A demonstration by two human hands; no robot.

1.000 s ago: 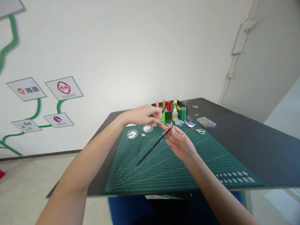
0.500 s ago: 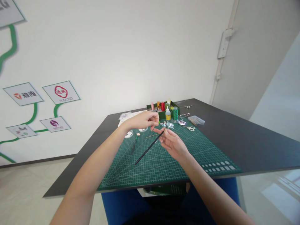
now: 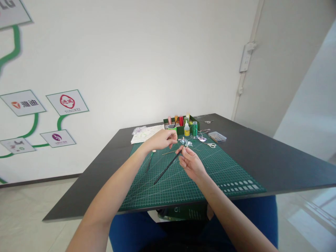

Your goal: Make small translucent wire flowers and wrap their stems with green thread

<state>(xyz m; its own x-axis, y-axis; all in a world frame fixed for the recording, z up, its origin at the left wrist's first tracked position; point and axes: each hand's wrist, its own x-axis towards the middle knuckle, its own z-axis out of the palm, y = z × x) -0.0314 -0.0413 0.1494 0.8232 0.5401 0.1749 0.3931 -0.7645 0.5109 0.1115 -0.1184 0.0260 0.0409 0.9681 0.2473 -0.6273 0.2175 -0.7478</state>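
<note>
R hand (image 3: 192,164) pinching blk stick (image 3: 167,168) nr upper end, over green mat (image 3: 183,189); L hand (image 3: 163,139) hovering nearby, fingers curled, can't tell if gripping anything.

- Clear, flat plastic case (image 3: 217,137) on the black worktop (image 3: 262,161)
- White-handled scissors (image 3: 209,122) farther back
- White four-sided wall plaque (image 3: 67,102) with red emblem, lettered TONGWEI

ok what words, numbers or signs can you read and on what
"LG", cut off: top-left wall card
"雅迪": orange-logo card
"TONGWEI": red-emblem card
Too small or blurred: characters in the red emblem, purple-logo card, lowest-left card, yellow-labelled bottle, green package
</note>
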